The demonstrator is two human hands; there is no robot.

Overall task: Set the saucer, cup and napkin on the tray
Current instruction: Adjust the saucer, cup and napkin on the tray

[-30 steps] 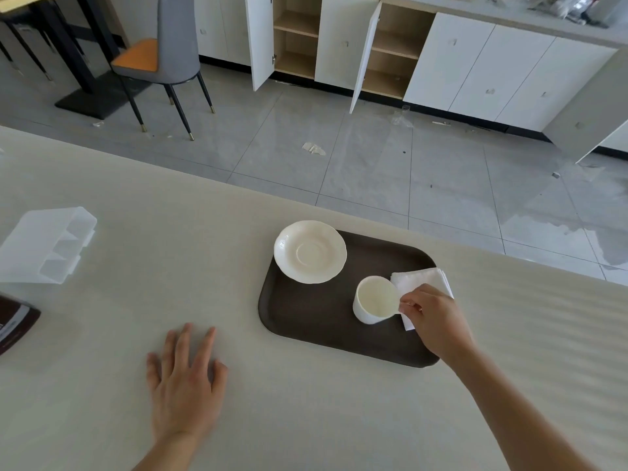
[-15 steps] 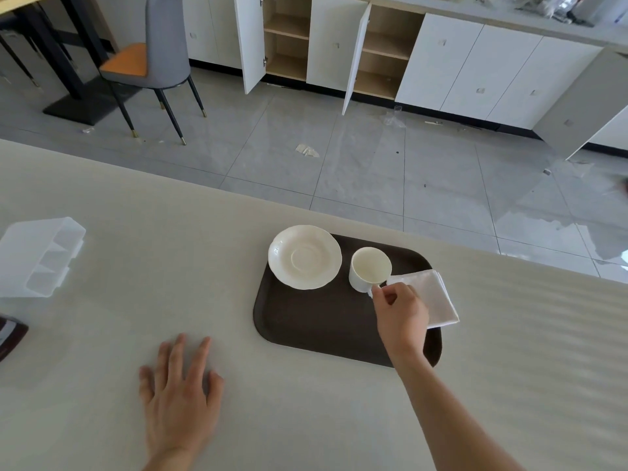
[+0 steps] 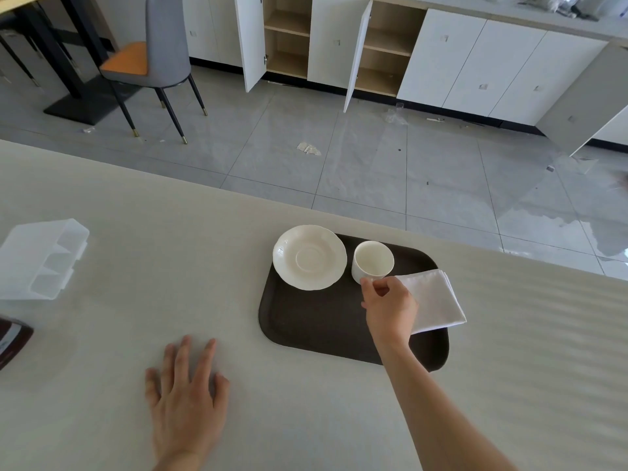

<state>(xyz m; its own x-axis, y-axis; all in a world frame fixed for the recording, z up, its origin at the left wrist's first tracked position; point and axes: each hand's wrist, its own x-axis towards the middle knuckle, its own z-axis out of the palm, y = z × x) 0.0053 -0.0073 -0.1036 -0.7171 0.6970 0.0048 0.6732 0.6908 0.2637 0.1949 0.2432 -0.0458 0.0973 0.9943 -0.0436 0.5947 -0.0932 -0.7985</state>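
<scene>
Shows a big pale table (image 3: pixel 136 266), with the left hand (image 3: pixel 187 399) lying flat on it, fingers spread wide, same as a second ago. Finds the dark tray (image 3: pixel 316 321) in the same spot too. Finds the folded white napkin (image 3: pixel 435 300) on the tray's right side, poking a little over the edge, much as before. Finds the white saucer (image 3: pixel 309 256) at the far left corner, hanging a bit over the rim, not moved. Finds the one big change in the little white cup (image 3: pixel 373 261): shifted from the near middle of the tray up to the far side, now just beside the saucer and maybe touching it. Shows the right hand (image 3: pixel 390 307) pinching the cup's near side with thumb and finger, and covering a corner of the napkin. Probably means a nearly finished job, with all three things on the tray and only letting go left. Looks empty and clean inside, standing upright, smooth and shiny. Hides any handle behind the fingers, so cannot tell.
</scene>
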